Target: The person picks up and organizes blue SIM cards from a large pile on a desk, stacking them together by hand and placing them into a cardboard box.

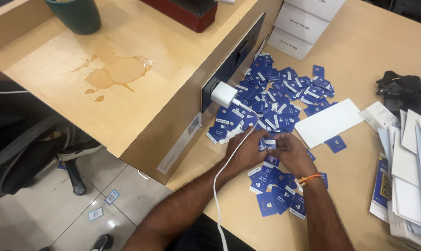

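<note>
Hands: left hand (246,149) and right hand (289,151) meet, both pinched on one small blue card (267,144).
Place: just below the heap of blue cards (275,100) on the tabletop (350,186).
Handling: judged best gripped by the edges, clear of the white charger cable (229,162).
Materials: cards thin, flat, glossy; tabletop smooth pale wood laminate.

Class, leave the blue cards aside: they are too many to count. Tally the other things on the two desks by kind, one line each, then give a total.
White boxes: 3
Green cup: 1
White charger plug: 1
Red box: 1
Flat white envelope: 1
Total: 7
The loose papers overlap too much to count.
</note>
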